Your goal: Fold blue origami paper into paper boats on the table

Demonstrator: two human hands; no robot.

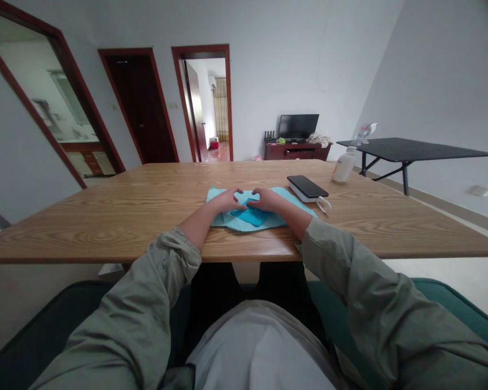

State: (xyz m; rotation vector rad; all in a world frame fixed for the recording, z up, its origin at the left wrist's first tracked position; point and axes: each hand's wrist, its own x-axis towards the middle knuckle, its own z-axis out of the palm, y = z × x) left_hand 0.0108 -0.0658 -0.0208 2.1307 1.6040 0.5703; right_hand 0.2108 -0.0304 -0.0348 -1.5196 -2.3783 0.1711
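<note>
Blue paper lies on a pale sheet at the frame's centre, seemingly part-folded: its lower portion looks flat, while what remains undone higher up is unclear. Left hand and right hand meet over it, fingers curved; whether they pinch it, I cannot tell.

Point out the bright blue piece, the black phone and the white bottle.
Bright blue piece [252, 218], head view: its flat near part.
Black phone [308, 187], head view: middle of its upper face.
White bottle [344, 166], head view: middle of its body.
</note>
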